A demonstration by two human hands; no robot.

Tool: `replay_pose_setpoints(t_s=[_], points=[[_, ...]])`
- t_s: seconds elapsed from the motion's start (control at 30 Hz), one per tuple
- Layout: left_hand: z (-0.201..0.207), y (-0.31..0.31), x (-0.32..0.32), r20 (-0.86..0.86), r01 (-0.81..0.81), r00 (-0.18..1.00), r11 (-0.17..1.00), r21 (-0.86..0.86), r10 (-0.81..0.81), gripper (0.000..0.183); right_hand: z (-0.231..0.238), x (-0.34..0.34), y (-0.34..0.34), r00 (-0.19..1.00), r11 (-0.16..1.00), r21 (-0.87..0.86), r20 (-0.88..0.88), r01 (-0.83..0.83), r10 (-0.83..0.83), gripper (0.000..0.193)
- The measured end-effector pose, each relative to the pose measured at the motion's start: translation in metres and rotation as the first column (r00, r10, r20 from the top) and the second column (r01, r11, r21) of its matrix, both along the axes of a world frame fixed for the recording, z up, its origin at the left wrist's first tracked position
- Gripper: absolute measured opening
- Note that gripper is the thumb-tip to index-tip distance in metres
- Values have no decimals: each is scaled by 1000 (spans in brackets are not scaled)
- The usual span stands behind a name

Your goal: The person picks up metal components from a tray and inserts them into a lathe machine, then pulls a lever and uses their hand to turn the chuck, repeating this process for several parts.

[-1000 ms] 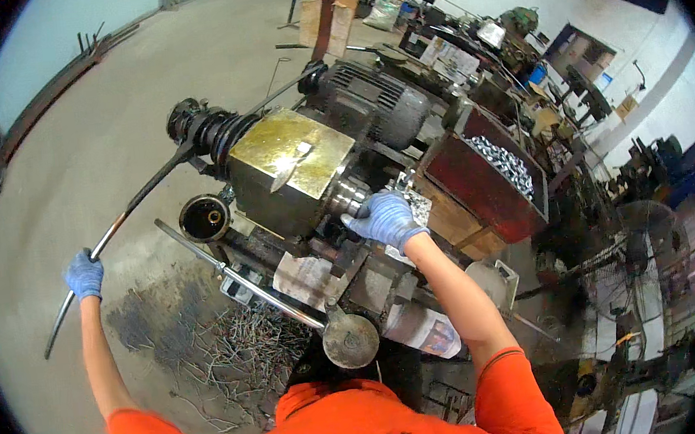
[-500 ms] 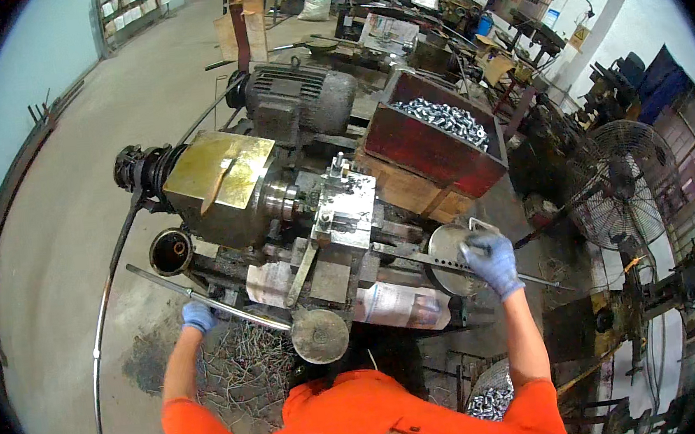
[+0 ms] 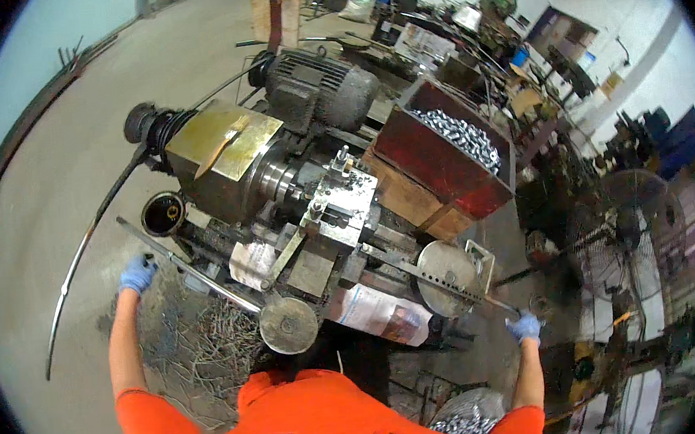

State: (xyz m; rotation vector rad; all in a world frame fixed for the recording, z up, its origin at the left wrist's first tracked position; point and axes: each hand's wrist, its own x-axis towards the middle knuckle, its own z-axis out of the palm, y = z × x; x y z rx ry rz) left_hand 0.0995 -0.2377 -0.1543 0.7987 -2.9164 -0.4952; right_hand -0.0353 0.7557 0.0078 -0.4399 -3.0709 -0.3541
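Observation:
My left hand (image 3: pixel 138 274), in a blue glove, is off to the left of the machine, near the upper end of a long metal lever (image 3: pixel 204 275). Its fingers are curled, with a small dark spot at the tips that I cannot make out. At the right, my gloved right hand (image 3: pixel 526 327) is closed around the outer end of a rod (image 3: pixel 501 305). This rod continues a flat bar with holes (image 3: pixel 427 274), which reaches to the machine's metal tool block (image 3: pixel 344 201). Left of the block is a shiny round spindle (image 3: pixel 276 180).
A red bin (image 3: pixel 441 155) full of small metal parts stands behind the machine, beside a large motor (image 3: pixel 320 87). A brush (image 3: pixel 222 148) lies on the brass-coloured cover. Metal scraps (image 3: pixel 210 345) cover the floor at left; a bag of parts (image 3: pixel 468 417) sits near my right arm.
My left hand has moved left and up, away from the long lever. My right hand has gone from beside the round plate down to the rod's end. The view has tilted.

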Motion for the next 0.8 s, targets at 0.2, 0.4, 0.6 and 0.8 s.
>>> replay_pose_setpoints(t_s=[0.2,0.4,0.6,0.8], points=[[79,62,-24,-353,-168,730,655,736,585,45,-27,-6,29,983,983,15,2,184,-184,48],[67,102,-67,-225,-294,645,509,809,730,41,-36,59,-6,978,981,-80,-101,174,-181,44],[26,90,-82,-295,-253,527,478,841,797,34,-32,201,15,844,846,-34,106,532,-526,49],[27,98,-82,-390,-144,433,489,860,813,30,-69,293,56,733,733,-45,93,679,-673,36]])
